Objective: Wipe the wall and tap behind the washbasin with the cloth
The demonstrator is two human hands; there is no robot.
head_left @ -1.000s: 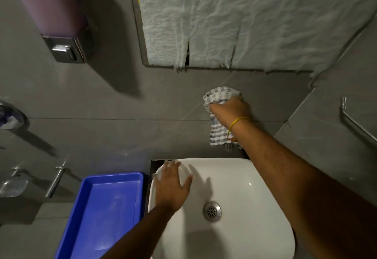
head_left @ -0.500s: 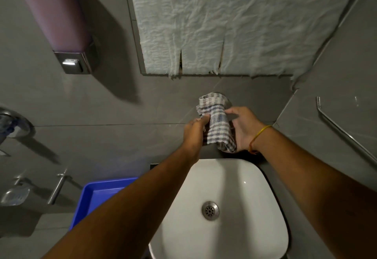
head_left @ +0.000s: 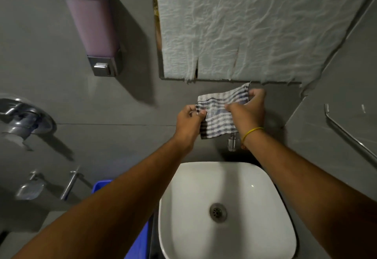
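Note:
A checked blue-and-white cloth (head_left: 219, 116) is stretched out between both hands in front of the grey tiled wall (head_left: 122, 136), above the white washbasin (head_left: 183, 207). My left hand (head_left: 188, 123) pinches its left edge. My right hand (head_left: 247, 109), with a yellow band on the wrist, grips its right side and upper corner. Just below the cloth the chrome tap (head_left: 232, 143) pokes out from the wall, mostly hidden by my right wrist.
A soap dispenser (head_left: 94, 28) with pink liquid hangs at upper left. A paper-covered mirror (head_left: 255, 24) sits above the cloth. Chrome fittings (head_left: 24, 120), a soap dish (head_left: 29, 189) and a blue tray (head_left: 140, 244) are at left; a metal rail (head_left: 350, 134) is on the right wall.
My left hand left the basin rim and rose to take the cloth. The cloth went from bunched under my right hand to spread wide between both hands.

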